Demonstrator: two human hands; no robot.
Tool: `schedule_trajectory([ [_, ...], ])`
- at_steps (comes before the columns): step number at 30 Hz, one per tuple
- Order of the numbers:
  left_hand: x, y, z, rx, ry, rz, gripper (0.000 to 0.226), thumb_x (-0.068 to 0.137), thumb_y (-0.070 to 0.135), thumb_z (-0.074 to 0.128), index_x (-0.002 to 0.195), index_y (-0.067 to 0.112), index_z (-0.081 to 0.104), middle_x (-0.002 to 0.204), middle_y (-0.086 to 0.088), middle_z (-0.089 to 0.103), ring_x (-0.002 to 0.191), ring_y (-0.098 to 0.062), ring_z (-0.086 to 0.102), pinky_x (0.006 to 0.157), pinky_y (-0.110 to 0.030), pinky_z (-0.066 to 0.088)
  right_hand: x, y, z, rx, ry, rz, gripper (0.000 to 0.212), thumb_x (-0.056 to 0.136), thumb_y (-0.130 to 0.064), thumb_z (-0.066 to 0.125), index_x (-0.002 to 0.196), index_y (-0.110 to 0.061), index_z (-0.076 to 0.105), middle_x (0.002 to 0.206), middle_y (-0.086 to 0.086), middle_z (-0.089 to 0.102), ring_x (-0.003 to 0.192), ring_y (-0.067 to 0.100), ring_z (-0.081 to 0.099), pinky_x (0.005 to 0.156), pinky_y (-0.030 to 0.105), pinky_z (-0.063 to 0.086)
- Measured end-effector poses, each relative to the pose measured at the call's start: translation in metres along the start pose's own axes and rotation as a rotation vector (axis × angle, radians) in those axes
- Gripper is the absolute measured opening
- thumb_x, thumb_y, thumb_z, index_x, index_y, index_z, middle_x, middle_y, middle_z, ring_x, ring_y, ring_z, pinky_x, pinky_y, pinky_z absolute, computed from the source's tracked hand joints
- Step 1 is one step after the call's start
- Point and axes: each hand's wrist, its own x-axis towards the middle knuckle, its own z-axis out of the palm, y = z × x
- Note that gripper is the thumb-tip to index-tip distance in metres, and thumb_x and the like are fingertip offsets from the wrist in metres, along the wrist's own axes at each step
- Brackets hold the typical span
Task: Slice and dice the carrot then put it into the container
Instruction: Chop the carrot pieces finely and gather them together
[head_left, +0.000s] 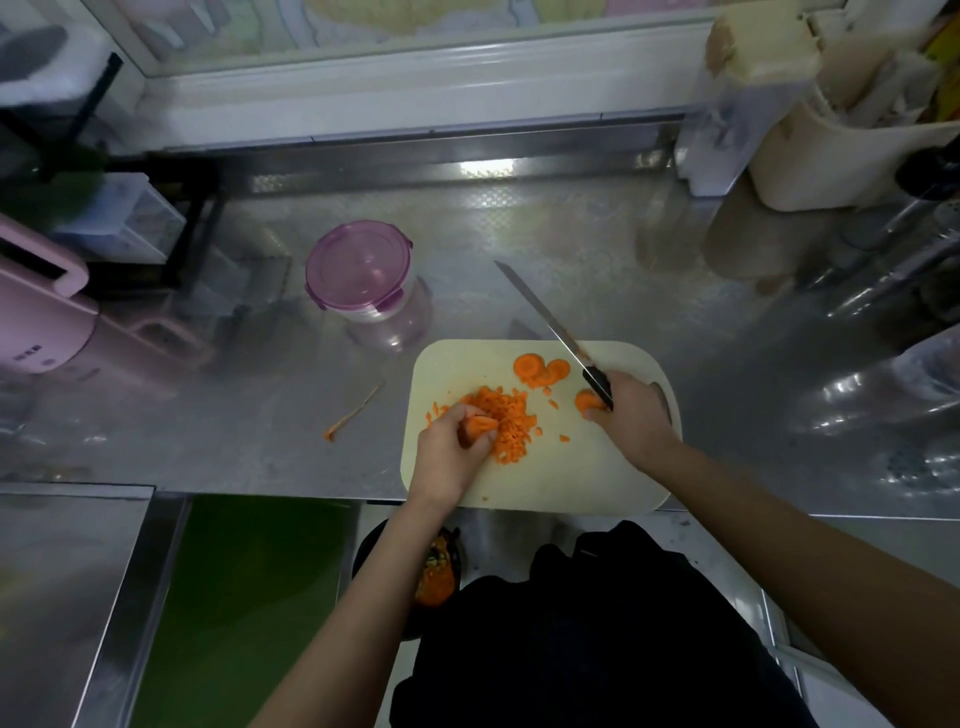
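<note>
Nearest the viewer, a person in dark clothing is standing at a steel counter (519, 234), with a dark bowl of orange peelings (436, 571) sitting low by the counter edge. Both bare forearms are reaching forward onto a pale cutting board (571, 478). The left hand (449, 452) is curling its fingers around a small carrot chunk (480, 426), pinching it at the near-left edge of a heap of diced carrot (506, 415). The right hand (631, 415) is clamping around the dark handle of a long knife (540, 312), whose blade is angling up and away past the far edge of the board. A few round carrot slices (540, 369) are lying uncut near the far edge, one more just beside the right hand. Beyond the board, a carrot peel strip (356, 410) is lying on the counter to the left. Farther back, the round container (358, 273) is sitting well apart from the board with its purple lid on. A pink appliance (41, 322) is standing at far left. Likely risks: the loose dice may be scattering off the board during gathering, and the lifted blade may be swinging close to the left fingers if both hands are meeting at the heap.
</note>
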Motion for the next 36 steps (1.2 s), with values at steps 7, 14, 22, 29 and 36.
schedule_trajectory([
  [7,0.001,-0.003,-0.003,0.01,0.003,-0.004,0.014,0.083,0.015,0.068,0.091,0.023,0.06,0.09,0.01,0.06,0.084,-0.007,0.053,0.071,-0.009,0.035,0.012,-0.003,0.005,-0.371,0.016,-0.048,0.034,0.092,-0.015,0.058,0.125,-0.012,0.053,0.12,0.009,0.056,0.115,0.026,0.045,0.087,0.033,0.035],
  [14,-0.001,-0.009,-0.003,0.025,0.012,-0.011,0.012,0.084,0.016,0.067,0.094,0.017,0.063,0.106,-0.001,0.065,0.096,-0.017,0.059,0.074,-0.011,0.036,0.009,-0.005,0.008,-0.25,-0.044,-0.006,0.031,0.092,-0.012,0.057,0.123,-0.01,0.054,0.117,0.01,0.061,0.111,0.029,0.053,0.093,0.037,0.04],
  [22,-0.001,-0.009,0.006,-0.382,-0.022,-0.244,0.016,0.089,0.008,0.062,0.102,0.0,0.058,0.068,-0.004,0.061,0.046,-0.005,0.059,0.051,-0.022,0.055,-0.027,-0.043,0.021,0.435,-0.068,-0.019,0.02,0.082,-0.002,0.069,0.1,-0.003,0.06,0.084,0.008,0.064,0.072,0.017,0.061,0.073,0.026,0.055],
  [29,-0.005,0.011,0.0,-0.548,-0.097,-0.282,0.012,0.094,0.006,0.051,0.102,0.001,0.057,0.07,-0.008,0.061,0.047,-0.004,0.058,0.048,-0.016,0.049,-0.036,-0.071,0.03,0.342,-0.073,-0.134,0.028,0.09,-0.013,0.062,0.11,0.006,0.055,0.092,0.015,0.063,0.08,0.024,0.066,0.074,0.033,0.057],
  [36,-0.011,0.009,-0.01,-0.585,-0.147,-0.265,0.003,0.089,0.01,0.061,0.087,0.007,0.061,0.069,-0.005,0.062,0.053,-0.008,0.057,0.05,-0.018,0.048,-0.051,-0.079,0.037,0.459,-0.159,-0.104,0.011,0.093,-0.007,0.057,0.103,-0.01,0.057,0.087,0.013,0.066,0.064,0.012,0.067,0.062,0.022,0.058],
])
